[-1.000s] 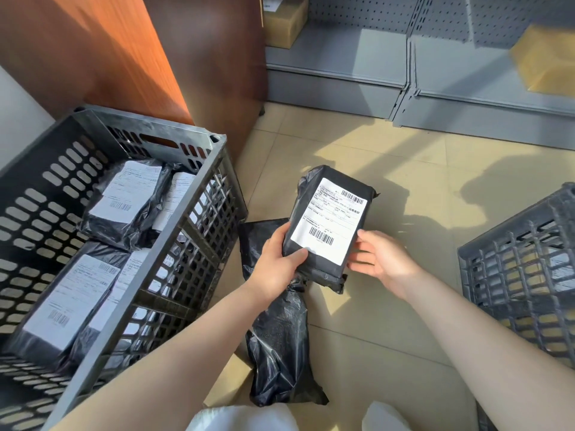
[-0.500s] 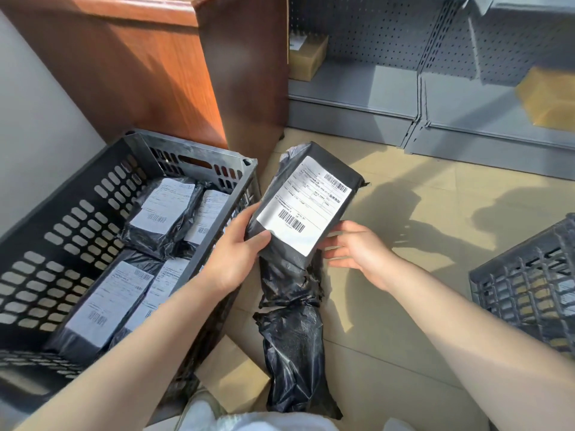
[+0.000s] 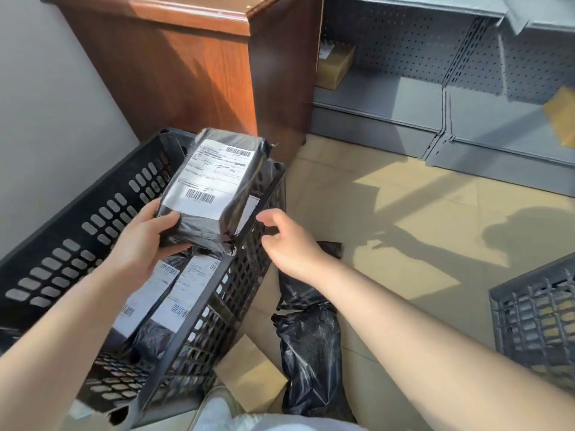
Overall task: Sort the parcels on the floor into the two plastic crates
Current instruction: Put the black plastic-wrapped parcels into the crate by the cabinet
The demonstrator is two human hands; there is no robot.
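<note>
My left hand grips the near end of a black parcel with a white barcode label, held above the left dark crate. Several labelled black parcels lie inside that crate. My right hand hovers just outside the crate's right rim, fingers relaxed, holding nothing. On the floor below it lies a long black plastic parcel. A corner of the second crate shows at the right edge.
A brown cardboard parcel lies on the floor by the left crate. A wooden cabinet stands behind it, grey metal shelving with cardboard boxes farther back. Tiled floor spreads between the crates.
My left hand has carried the labelled parcel leftward over the left crate. My right hand has let go of it and now hangs free.
</note>
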